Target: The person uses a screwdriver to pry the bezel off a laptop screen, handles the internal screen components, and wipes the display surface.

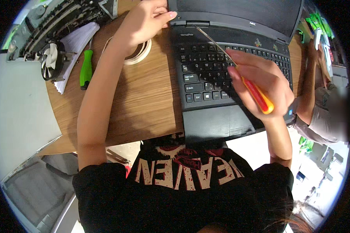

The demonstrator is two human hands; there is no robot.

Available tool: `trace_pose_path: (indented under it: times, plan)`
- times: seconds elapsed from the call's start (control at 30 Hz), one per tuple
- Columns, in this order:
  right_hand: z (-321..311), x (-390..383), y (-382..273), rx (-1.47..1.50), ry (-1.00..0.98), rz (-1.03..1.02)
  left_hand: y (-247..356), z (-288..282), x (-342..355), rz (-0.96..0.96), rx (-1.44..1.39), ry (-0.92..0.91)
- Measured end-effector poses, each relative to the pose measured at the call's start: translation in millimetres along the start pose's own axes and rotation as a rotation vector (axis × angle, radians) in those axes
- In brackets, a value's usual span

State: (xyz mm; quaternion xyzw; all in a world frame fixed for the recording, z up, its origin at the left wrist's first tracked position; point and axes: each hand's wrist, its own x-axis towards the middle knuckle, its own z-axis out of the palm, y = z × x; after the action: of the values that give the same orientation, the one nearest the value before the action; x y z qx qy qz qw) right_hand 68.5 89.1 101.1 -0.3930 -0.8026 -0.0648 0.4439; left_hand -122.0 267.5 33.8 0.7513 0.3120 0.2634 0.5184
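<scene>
A black laptop (210, 120) lies open on the wooden table in front of me, its dark screen (237, 11) tilted up at the far side. At the screen's lower left corner, my left hand (149, 21) grips the edge, thumb on the bezel and some fingertips out of sight. My right hand (264, 81) is over the keyboard (210, 72), wrapped round a screwdriver (256, 93) with a red and yellow handle. Its thin metal shaft slants up to the left, and the tip is at the left hinge below the screen.
Under my left forearm is a roll of tape (140, 54). Left of it lie a green-handled screwdriver (86, 70), white folded paper (75, 42) and an opened machine with a small fan (50, 61). Another person (318, 105) works at the right.
</scene>
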Motion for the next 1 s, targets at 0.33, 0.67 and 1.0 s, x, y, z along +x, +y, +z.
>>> trace_pose_path:
  times: [0.33, 0.67, 1.0]
  plan:
    - [32.3, 6.5, 20.4, -0.054, -0.146, -0.185, 21.9, 4.5, -7.8, 0.067, 0.12, 0.16]
    - [40.5, 2.6, 22.4, -0.052, -0.134, -0.139, 24.0, 0.8, -9.8, 0.094, 0.263, 0.15]
    - [43.0, -0.8, 28.7, -0.048, -0.085, -0.142, 33.9, -0.2, -10.2, 0.003, 0.224, 0.124]
